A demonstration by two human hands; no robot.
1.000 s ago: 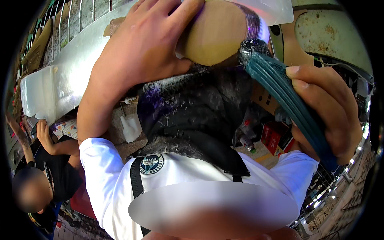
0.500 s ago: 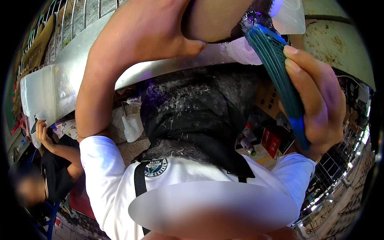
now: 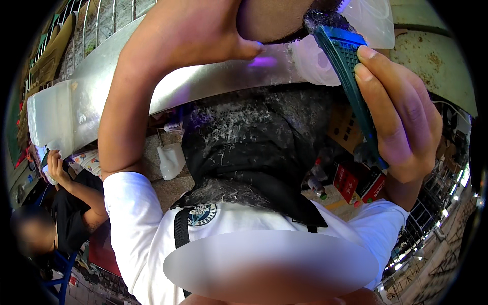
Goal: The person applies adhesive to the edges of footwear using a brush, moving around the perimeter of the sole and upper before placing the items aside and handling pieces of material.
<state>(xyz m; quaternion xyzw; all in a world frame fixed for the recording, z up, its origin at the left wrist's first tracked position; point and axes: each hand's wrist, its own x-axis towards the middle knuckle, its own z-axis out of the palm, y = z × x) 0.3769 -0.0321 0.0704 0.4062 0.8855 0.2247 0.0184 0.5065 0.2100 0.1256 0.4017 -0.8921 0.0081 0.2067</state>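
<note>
At the top of the head view, a brown shoe-like piece (image 3: 274,20) with a dark edge is partly cut off by the frame. My left hand (image 3: 203,38) is closed on it, thumb along its near side and the other fingers out of sight. My right hand (image 3: 399,109) grips the ridged teal handle of a brush (image 3: 351,81). The brush's dark, wet-looking bristle end touches or nearly touches the piece's right edge. Just beneath that edge stands a translucent plastic tub (image 3: 315,63).
A metal-edged bench (image 3: 203,84) runs across in front of me, with a pale translucent container (image 3: 51,114) at its left end. Brown shoes (image 3: 53,46) lie by a wire rack at far left. Another person (image 3: 76,208) sits left. Below are a white bottle (image 3: 171,161) and red boxes (image 3: 348,182).
My right hand has tilted the brush, so more of its studded top face shows. The brown piece has shifted slightly up and right with my left hand.
</note>
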